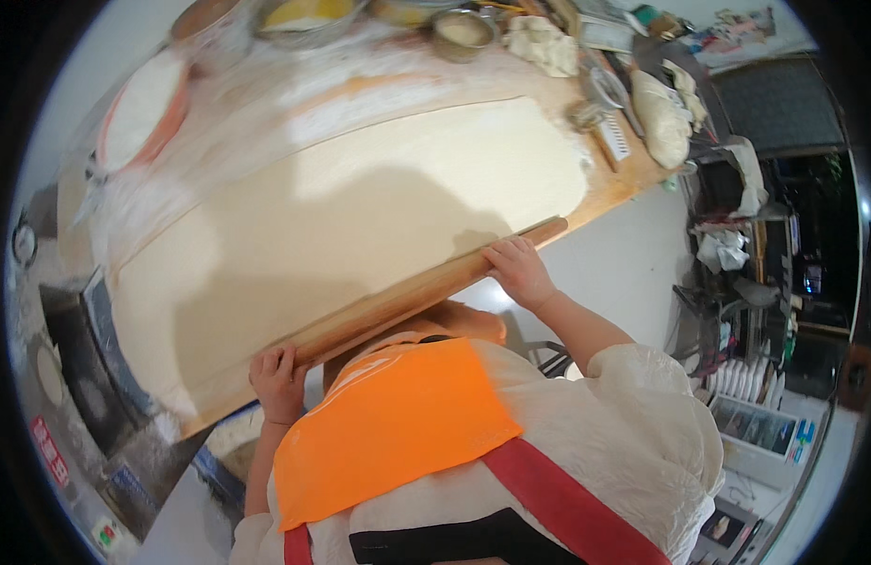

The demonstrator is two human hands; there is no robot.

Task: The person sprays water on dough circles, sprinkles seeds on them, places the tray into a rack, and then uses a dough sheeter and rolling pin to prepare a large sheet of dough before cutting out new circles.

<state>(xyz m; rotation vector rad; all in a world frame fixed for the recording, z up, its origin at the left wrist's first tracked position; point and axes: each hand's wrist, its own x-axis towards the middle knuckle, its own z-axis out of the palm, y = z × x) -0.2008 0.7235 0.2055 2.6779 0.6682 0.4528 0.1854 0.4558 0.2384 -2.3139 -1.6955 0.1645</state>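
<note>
A long wooden rolling pin (388, 309) lies slantwise along the near edge of a wide, pale sheet of dough (398, 202). Near the pin's left end, the fingers of my left hand (277, 381) are curled at the wood. My right hand (518, 273) is closed over the pin toward its right end, knuckles up. The sheet spreads flat over much of the worktable (616, 193), and a shadow falls across its middle.
Along the far edge stand a red-rimmed tub of white flour (145, 111), a bowl with yellow contents (305, 13) and a metal bowl (462, 36). Lumpy dough (543, 45), a white-toothed tool (612, 139) and a filled plastic bag (659, 118) lie at the right. A grey machine (94, 363) adjoins the left side.
</note>
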